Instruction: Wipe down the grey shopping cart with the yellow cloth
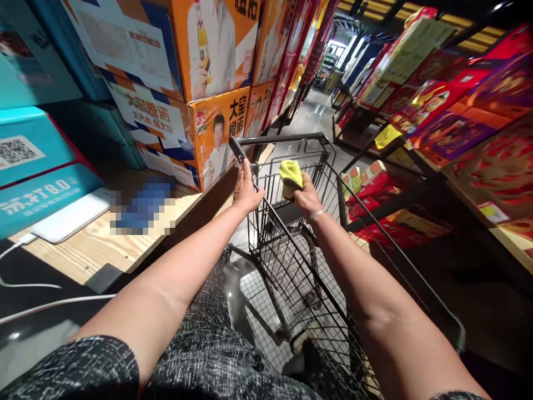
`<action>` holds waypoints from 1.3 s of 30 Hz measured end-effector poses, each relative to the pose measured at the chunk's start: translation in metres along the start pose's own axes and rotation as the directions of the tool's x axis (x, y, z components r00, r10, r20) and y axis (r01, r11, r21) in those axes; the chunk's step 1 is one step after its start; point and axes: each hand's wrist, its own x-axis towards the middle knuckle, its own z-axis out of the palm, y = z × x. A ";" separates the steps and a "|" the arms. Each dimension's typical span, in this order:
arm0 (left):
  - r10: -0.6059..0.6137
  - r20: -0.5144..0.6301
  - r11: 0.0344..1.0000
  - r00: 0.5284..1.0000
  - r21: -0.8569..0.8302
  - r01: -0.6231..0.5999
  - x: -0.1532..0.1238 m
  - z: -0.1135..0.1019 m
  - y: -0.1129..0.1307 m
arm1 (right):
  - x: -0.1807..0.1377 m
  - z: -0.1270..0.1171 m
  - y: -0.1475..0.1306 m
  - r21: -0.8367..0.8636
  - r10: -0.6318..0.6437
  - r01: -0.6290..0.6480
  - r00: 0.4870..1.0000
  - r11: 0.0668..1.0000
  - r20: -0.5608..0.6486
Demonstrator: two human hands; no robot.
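Note:
A black wire shopping cart (pixel 291 266) stands in front of me in a store aisle. My left hand (pixel 246 191) is wrapped round the cart's left rim, near the black handle bar (pixel 275 139). My right hand (pixel 307 197) is closed on a yellow cloth (pixel 290 173) and presses it against the cart's inner panel. A thin bracelet sits on my right wrist. Both arms reach forward over the basket.
Orange drink cartons (pixel 216 128) are stacked on a wooden platform (pixel 95 244) at left, with teal boxes (pixel 37 166) beside them. Red gift boxes (pixel 458 111) fill the shelves at right. The aisle floor (pixel 310 114) runs ahead between them.

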 end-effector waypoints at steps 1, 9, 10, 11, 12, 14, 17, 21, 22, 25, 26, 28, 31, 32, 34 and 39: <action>-0.001 0.001 1.000 1.000 -0.022 0.001 0.005 0.003 -0.001 | 0.014 0.002 0.011 -0.173 -0.120 0.106 0.990 0.979 -0.073; 0.106 0.056 0.989 0.993 -0.111 -0.099 0.054 0.024 -0.033 | 0.020 0.022 0.132 -0.748 -0.259 0.347 0.936 0.565 0.238; 0.129 0.064 0.986 0.990 -0.118 -0.121 0.061 0.026 -0.038 | 0.007 0.025 0.148 -0.755 -0.223 0.349 0.937 0.555 0.270; 0.152 0.068 0.981 0.986 -0.129 -0.142 0.067 0.029 -0.043 | -0.006 0.027 0.164 -0.758 -0.184 0.349 0.937 0.551 0.298; 0.174 0.069 0.977 0.982 -0.141 -0.163 0.073 0.031 -0.048 | -0.019 0.031 0.178 -0.758 -0.140 0.350 0.934 0.551 0.330; 0.206 0.069 0.968 0.976 -0.161 -0.193 0.085 0.036 -0.055 | -0.042 0.037 0.202 -0.763 -0.047 0.337 0.926 0.551 0.374; 0.203 0.083 0.969 0.976 -0.163 -0.188 0.100 0.038 -0.062 | -0.055 0.044 0.220 -0.764 0.029 0.327 0.911 0.557 0.411; 0.171 0.110 0.974 0.979 -0.171 -0.151 0.106 0.040 -0.062 | -0.017 0.026 0.202 -0.714 -0.127 0.427 0.892 0.556 0.434; 0.172 0.101 0.971 0.980 -0.186 -0.152 0.104 0.042 -0.060 | 0.001 0.015 0.191 -0.716 -0.208 0.433 0.899 0.548 0.385; 0.188 0.072 0.955 0.980 -0.246 -0.165 0.089 0.048 -0.056 | 0.065 -0.023 0.157 -0.756 -0.471 0.368 0.877 0.542 0.089; 0.191 0.075 0.951 0.979 -0.262 -0.165 0.084 0.051 -0.055 | 0.086 -0.033 0.148 -0.760 -0.537 0.340 0.844 0.553 -0.013; 0.190 0.094 0.947 0.977 -0.282 -0.157 0.074 0.054 -0.053 | 0.118 -0.047 0.139 -0.759 -0.604 0.323 0.788 0.565 -0.114; 0.182 0.109 0.943 0.977 -0.302 -0.142 0.068 0.056 -0.052 | 0.125 -0.041 0.151 -0.776 -0.608 0.308 0.784 0.550 -0.120; 0.182 0.107 0.940 0.977 -0.309 -0.141 0.068 0.056 -0.052 | 0.114 -0.033 0.162 -0.788 -0.581 0.291 0.808 0.542 -0.101; 0.186 0.102 0.936 0.977 -0.321 -0.145 0.068 0.056 -0.053 | 0.075 -0.015 0.189 -0.814 -0.478 0.244 0.877 0.528 -0.047; 0.196 0.080 0.931 0.977 -0.328 -0.160 0.067 0.059 -0.055 | -0.039 0.010 0.256 -0.839 -0.087 0.124 0.992 0.529 0.092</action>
